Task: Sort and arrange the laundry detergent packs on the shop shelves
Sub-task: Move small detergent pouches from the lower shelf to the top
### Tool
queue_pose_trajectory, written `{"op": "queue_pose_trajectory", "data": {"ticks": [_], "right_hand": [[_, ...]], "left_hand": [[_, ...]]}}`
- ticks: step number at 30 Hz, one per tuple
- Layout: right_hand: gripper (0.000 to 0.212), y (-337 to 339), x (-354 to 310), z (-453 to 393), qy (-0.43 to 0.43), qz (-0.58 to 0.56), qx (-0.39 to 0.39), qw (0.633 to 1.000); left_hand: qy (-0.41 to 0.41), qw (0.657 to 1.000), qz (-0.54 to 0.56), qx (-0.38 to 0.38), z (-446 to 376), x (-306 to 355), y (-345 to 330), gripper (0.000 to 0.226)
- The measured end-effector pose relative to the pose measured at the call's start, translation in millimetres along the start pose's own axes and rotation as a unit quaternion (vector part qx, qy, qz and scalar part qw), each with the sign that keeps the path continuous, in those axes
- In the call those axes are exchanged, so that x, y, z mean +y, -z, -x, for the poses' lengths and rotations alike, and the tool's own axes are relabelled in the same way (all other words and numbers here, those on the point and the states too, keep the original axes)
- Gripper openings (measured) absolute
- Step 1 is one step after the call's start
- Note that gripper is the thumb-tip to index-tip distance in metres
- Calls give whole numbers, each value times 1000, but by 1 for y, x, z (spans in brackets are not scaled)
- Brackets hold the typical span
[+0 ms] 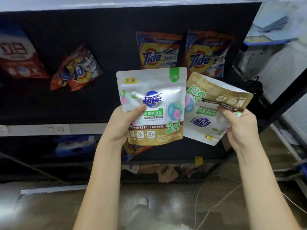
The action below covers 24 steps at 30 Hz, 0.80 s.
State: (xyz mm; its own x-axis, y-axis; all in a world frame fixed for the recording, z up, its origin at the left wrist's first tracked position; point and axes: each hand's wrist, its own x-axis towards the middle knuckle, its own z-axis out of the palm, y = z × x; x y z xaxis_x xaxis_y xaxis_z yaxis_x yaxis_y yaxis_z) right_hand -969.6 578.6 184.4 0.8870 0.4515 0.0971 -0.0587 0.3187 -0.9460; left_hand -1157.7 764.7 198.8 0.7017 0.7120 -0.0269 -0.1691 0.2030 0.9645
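White-and-gold glossy detergent pouch (pixel 152 105) is standing upright, pinched in the left hand (pixel 124 125), while the right hand (pixel 239 128) is gripping its upside-down twin pouch (pixel 211 112) just beside, before the dark shelf (pixel 66 105).

"Tide" marks two orange packs (pixel 158 50); the upright white pouch (pixel 152 105) reads "3合1".
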Motion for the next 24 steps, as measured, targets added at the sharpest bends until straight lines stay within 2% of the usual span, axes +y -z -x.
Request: {"op": "queue_pose_trajectory", "data": {"ticks": [3,7,17,19,22,24], "right_hand": [[23,9,-21,12,26,-25,-13,999],[23,13,-63,20,75,-42,-30,996],[20,-24,-184,-13,170,-32,-132,976],[9,-37,-208,-28,179,-41,-150,972],[17,-61,-243,-57,170,-61,-165,970],[14,-80,-261,-80,146,-60,-167,973]], "left_hand": [[-27,1000,-6,-13,15,12,-14,22],[-77,997,1,-32,29,38,-34,30],[-219,973,29,-61,21,153,-63,23],[-233,970,29,-57,11,179,-65,22],[-249,967,21,-39,-12,218,-66,19],[-241,970,7,-10,-29,243,-67,11]]}}
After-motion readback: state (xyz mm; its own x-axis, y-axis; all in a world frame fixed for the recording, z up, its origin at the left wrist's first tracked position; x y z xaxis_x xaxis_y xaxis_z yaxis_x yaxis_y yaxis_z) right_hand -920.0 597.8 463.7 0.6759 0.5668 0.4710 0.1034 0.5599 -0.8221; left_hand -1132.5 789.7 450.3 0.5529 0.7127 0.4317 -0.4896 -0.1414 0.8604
